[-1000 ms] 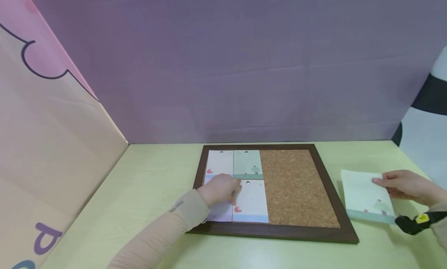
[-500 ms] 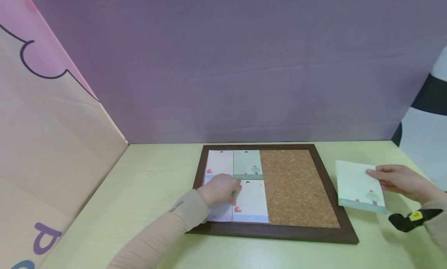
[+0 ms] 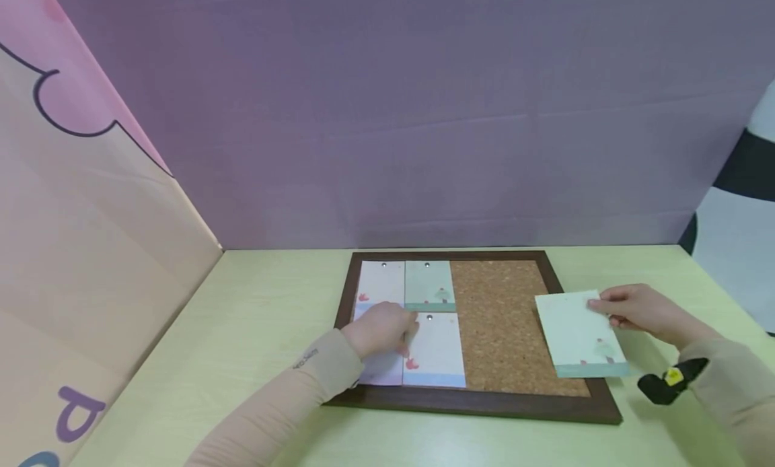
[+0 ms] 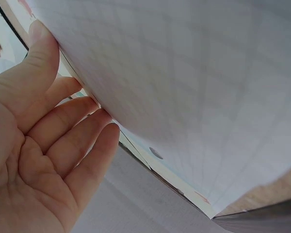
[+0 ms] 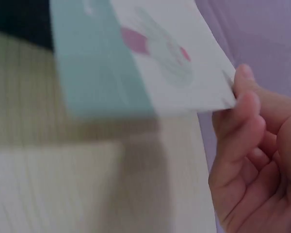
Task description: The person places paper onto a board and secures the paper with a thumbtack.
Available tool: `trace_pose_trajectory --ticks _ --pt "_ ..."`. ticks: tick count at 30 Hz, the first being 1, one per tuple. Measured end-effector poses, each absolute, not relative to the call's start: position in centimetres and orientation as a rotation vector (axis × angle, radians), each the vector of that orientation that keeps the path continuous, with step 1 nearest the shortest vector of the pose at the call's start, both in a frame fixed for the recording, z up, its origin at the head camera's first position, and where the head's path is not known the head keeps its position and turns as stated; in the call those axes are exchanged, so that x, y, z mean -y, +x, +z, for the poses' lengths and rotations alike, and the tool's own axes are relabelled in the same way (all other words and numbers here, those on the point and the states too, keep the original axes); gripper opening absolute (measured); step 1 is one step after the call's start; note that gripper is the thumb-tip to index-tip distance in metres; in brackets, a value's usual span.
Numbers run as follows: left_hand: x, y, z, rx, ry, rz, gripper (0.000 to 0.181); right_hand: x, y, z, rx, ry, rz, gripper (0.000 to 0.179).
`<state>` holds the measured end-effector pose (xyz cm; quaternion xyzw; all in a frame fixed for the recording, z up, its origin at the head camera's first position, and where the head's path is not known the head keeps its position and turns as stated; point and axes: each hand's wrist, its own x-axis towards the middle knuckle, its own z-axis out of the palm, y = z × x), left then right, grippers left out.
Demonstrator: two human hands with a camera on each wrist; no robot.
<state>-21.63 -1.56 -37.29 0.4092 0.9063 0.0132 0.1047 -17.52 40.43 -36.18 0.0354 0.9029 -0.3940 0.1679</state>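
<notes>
A brown-framed cork board [image 3: 502, 346] lies on the table. On its left half are two pale purple-pink sheets, partly under my left hand, a green memo sheet [image 3: 428, 283] and a white memo sheet [image 3: 432, 359] with a blue lower band. Silver pins show at the tops of several sheets. My left hand [image 3: 381, 329] rests on these sheets; in the left wrist view its fingertips [image 4: 99, 104] touch the paper, fingers loosely extended. At the right, my right hand [image 3: 644, 312] pinches the right edge of a pale green memo sheet [image 3: 575, 332], held tilted over the board's right frame.
The pale wooden table [image 3: 266, 292] extends around the board. A purple backdrop [image 3: 387, 117] stands behind it, with a printed panel [image 3: 109, 265] on the left. A black strap [image 3: 672, 379] with a yellow mark is on my right wrist.
My right hand has carried the pale green sheet left, from beside the board to over its right edge. The left hand has stayed in place on the sheets.
</notes>
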Motion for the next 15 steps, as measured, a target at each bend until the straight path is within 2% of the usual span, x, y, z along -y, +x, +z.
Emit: trace_pose_trajectory --ticks 8,15 --pt "1.6 -21.7 -37.3 -2.678 1.172 0.084 0.022 -38.4 -18.4 -35.8 -2.569 -0.044 -1.052 0.022" --pt "1.6 -21.5 -37.0 -2.687 1.238 0.057 0.023 -37.0 -19.0 -35.3 -2.557 -0.021 -1.029 0.027"
